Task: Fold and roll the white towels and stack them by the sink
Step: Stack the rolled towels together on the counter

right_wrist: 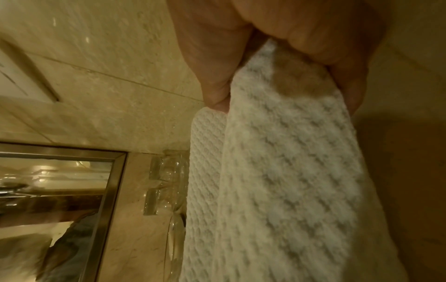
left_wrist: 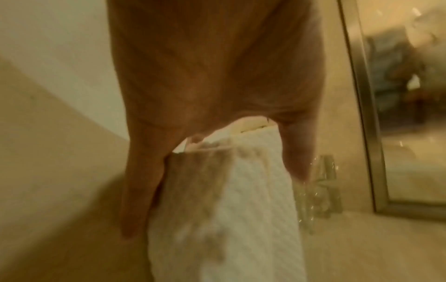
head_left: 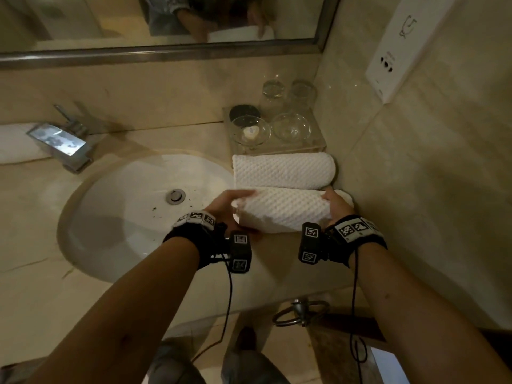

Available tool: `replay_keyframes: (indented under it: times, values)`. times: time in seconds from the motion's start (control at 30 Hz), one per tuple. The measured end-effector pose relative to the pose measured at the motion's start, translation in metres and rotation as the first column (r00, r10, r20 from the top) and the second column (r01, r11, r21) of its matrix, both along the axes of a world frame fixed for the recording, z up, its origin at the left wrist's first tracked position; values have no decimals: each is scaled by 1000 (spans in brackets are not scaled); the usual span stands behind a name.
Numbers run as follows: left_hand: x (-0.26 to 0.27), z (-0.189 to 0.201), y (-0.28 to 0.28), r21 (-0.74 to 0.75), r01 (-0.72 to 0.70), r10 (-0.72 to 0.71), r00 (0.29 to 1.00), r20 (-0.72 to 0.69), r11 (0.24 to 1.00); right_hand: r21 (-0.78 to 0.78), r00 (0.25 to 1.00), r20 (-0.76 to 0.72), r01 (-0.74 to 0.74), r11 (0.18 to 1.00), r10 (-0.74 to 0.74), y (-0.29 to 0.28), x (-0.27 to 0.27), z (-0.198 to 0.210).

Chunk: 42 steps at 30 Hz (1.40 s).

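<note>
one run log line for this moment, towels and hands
step: placing rolled towel | left hand: grips its left end | right hand: grips its right end | second roll: behind, by tray | sink: left

- Dim, warm yellow light in all three views.
- Head view: straight lines bow toward the edges; the mirror frame curves.
- A soft shadow lies in the sink.
- Glare on the tap.
- Both wrist views are blurred; each towel weave smears, and each hand is out of focus.
</note>
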<state>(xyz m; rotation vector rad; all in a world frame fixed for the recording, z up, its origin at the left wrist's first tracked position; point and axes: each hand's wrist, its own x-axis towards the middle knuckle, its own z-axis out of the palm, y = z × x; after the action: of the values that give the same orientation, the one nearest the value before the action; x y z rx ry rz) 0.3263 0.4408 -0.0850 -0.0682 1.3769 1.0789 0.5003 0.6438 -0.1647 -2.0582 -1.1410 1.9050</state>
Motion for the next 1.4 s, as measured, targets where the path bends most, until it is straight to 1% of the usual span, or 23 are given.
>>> replay_keyframes:
  times: [0.03,0.07,0.1,0.2,0.27,0.4,0.47,0.57,0.63,0.8,0.83,0.87,0.9,0.93,1.0,1.07,1.13,1.17,1.23,1.4]
  values:
    - [-4,-3,1,18,-119,117,990,83,993,-4,999,-18,28,1000,-28,0,1,1]
    - [-7,-7,3,6,-189,187,975,124,982,0,999,-33,35,999,-35,-1,2,2]
    - [-5,-9,6,-29,-210,212,970,120,977,-10,998,-45,38,999,-38,-4,4,6]
    - [9,-10,8,-107,-248,255,965,61,963,-2,998,-49,49,999,-49,-26,4,42]
    - [15,-10,5,-123,-251,259,964,54,960,-2,997,-69,34,999,-34,-37,6,55]
    - [18,-12,-1,-133,-228,233,972,20,965,-27,992,-111,54,998,-57,-47,12,55]
    - [16,-8,-4,-126,-221,219,975,-25,967,-29,991,-124,56,998,-59,-51,13,53]
    - [9,-5,-13,-117,-247,245,969,-27,962,-30,982,-179,50,998,-55,-60,9,57]
    - [4,-3,-22,-133,-248,243,969,-54,960,-42,976,-214,20,999,-28,-66,5,55]
    - [-16,-12,-62,-162,-293,289,956,-48,942,-39,965,-252,-83,996,71,-88,-13,62]
    - [-20,-13,-72,-153,-303,302,953,-29,941,-22,961,-255,-116,993,107,-95,-19,68]
    - [-26,-13,-83,-144,-316,317,948,-20,938,-13,954,-265,-149,989,141,-98,-28,64]
    - [-31,-11,-92,-130,-325,325,945,-22,937,21,950,-234,-205,979,204,-101,-36,63]
    - [-36,-7,-101,-116,-337,336,941,-25,934,17,948,-187,-260,966,258,-106,-43,65]
    - [-48,-1,-123,-92,-378,376,926,-30,921,-39,929,-170,-339,940,328,-119,-66,66]
    - [-62,6,-145,-81,-421,419,907,-43,903,-50,914,-144,-389,920,379,-137,-91,74]
    - [-79,12,-169,-81,-475,469,879,-83,876,-45,907,-132,-408,912,399,-153,-119,73]
    - [-88,17,-181,-84,-496,485,866,-121,864,-50,904,-146,-413,910,402,-159,-134,66]
    - [-113,24,-212,-89,-533,514,840,-173,841,-80,887,-157,-450,890,434,-186,-163,66]
    - [-185,32,-291,-71,-583,550,795,-257,809,-108,864,-275,-464,879,422,-265,-247,68]
